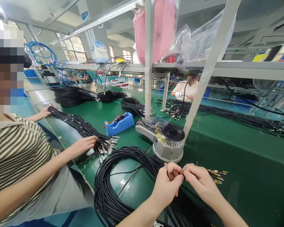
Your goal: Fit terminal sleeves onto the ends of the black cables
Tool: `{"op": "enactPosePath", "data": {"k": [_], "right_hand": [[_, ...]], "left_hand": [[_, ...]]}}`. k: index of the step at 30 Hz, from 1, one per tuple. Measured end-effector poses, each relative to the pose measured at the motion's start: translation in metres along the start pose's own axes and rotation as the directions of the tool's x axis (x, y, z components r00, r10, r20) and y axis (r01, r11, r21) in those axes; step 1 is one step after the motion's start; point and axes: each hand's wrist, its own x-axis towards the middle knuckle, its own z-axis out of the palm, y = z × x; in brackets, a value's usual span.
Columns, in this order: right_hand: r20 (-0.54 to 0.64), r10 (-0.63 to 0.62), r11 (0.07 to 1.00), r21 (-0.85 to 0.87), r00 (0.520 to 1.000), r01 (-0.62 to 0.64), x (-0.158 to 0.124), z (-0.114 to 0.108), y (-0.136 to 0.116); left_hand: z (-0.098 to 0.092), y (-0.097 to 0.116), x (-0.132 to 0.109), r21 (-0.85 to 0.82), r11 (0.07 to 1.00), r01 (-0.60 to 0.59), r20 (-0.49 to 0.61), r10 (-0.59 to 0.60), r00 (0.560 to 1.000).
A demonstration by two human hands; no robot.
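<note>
Connector tip pokes up from the left hand, long axis near upright, leaning slightly left. Fingers of that and the right hand are pinched on a small yellowish piece above the desk, near the white machine; mostly covered, so can't tell its direction tbh.

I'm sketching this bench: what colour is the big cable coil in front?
The big cable coil is black; the head view shows it.
</note>
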Motion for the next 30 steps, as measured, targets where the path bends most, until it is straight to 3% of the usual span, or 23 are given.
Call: {"op": "enactPosePath", "data": {"k": [11, 16, 19, 25, 30], "right_hand": [[0.031, -0.041, 0.999, -0.007, 0.999, 0.041, 0.000, 0.002, -0.005], [0.125, 0.070, 0.984, 0.153, 0.990, -0.089, 0.002, 0.002, 0.009], [0.071, 0.196, 0.947, 0.246, 0.978, -0.207, 0.002, 0.002, 0.022], [-0.100, 0.175, 0.865, 0.491, 0.979, -0.104, 0.000, 0.001, 0.011], [-0.032, 0.204, 0.841, 0.518, 0.978, -0.158, 0.001, 0.001, 0.001]], "left_hand": [[-0.001, 0.002, -0.001, -0.063, 0.998, 0.029, 0.032, -0.027, 0.999], [-0.002, -0.001, -0.001, -0.133, 0.989, -0.060, -0.132, 0.042, 0.990], [-0.003, -0.001, -0.001, -0.189, 0.973, -0.132, -0.241, 0.084, 0.967], [0.001, 0.002, -0.003, -0.227, 0.972, -0.055, -0.069, 0.041, 0.997], [0.005, 0.007, -0.005, -0.209, 0.978, -0.024, -0.060, 0.012, 0.998]]}}
